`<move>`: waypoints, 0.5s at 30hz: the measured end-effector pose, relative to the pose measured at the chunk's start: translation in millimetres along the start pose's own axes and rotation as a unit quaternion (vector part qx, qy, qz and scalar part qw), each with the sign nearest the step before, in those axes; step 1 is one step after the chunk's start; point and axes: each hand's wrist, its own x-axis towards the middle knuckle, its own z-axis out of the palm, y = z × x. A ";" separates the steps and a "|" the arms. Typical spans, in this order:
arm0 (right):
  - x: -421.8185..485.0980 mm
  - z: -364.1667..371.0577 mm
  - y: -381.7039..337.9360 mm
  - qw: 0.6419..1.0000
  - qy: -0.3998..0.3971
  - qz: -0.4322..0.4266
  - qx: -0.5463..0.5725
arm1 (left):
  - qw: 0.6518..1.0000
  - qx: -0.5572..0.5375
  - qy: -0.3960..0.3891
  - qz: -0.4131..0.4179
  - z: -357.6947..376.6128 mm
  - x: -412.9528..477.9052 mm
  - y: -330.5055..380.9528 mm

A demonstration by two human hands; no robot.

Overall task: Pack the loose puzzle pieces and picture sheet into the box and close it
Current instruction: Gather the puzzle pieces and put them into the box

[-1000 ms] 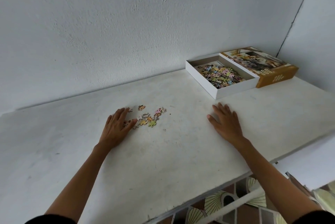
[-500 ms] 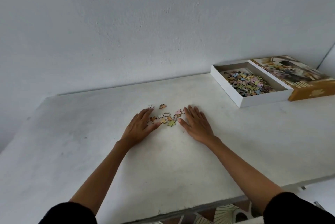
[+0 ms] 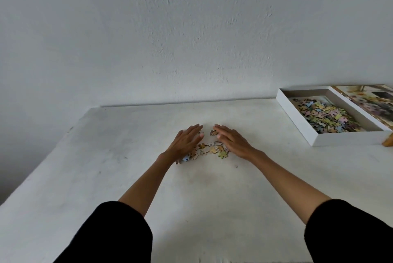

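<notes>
I see the white table (image 3: 102, 177) filling the lower part of the view, w/ a plain white wall (image 3: 191, 28) behind its far edge. The left side of the table is bare.

Near the centre, my left hand (image 3: 185, 143) lies flat, palm down, fingers straight and together, angled in toward the middle; it grips nothing. A black sleeve (image 3: 110, 235) covers the upper arm at the near edge, forearm bare.

Btwn the two hands sits a small cluster of loose puzzle pieces (image 3: 209, 150), multicoloured, flat on the table. A few pieces poke out under the heel of the left hand at approx. the near-left end of the cluster, and one piece lies at the far end just beside the right fingertips.

My right hand (image 3: 232, 142) mirrors the left: palm down, fingers extended and together, angled inward, touching the right side of the cluster, holding nothing. The two sets of fingertips are near each other but apart.

Far right, well apart from the hands, the white box (image 3: 331, 140) is open, with a heap of pieces inside. Under that heap, at the far end, a pale sheet shows; can't tell if it's the picture sheet. Just beside the box on its right is the printed lid (image 3: 374, 101), cut off by the frame.
</notes>
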 end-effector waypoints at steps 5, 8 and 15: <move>-3.1 7.1 6.7 0.998 -0.017 -0.041 -0.040 | 0.998 -0.014 -0.024 0.052 5.6 -12.8 0.7; -15.8 10.4 8.4 0.998 0.002 -0.060 -0.019 | 0.997 -0.035 0.000 0.074 2.4 -31.2 -0.6; -26.2 11.5 3.3 0.989 0.111 -0.054 -0.079 | 0.986 -0.036 0.151 0.052 -3.5 -64.1 -24.0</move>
